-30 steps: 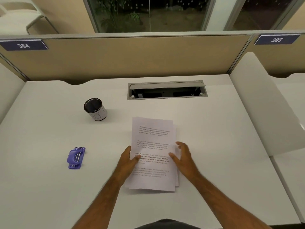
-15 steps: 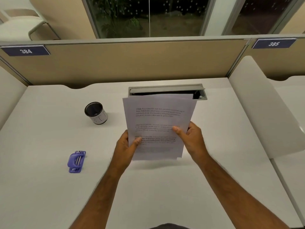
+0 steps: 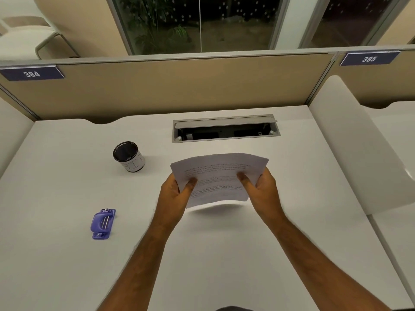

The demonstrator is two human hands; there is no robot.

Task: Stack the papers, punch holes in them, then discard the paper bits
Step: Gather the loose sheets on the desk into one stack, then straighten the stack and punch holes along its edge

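While the sheets get squared up | papers (image 3: 219,176) held off the desk (image 3: 67,265), tilted, near edge lowest, likely for tapping flush | left hand (image 3: 174,196) and right hand (image 3: 261,190) each closed on a side edge, thumbs on top | hole punch (image 3: 103,223) untouched, well left | small bin (image 3: 129,156) far-left, for the bits

Punch (image 3: 103,223) — left of papers (image 3: 219,178)

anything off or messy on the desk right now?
Nothing spilled or damaged. The papers are off the desk, bowed between the left hand and right hand. The purple hole punch and the small bin sit upright to the left.
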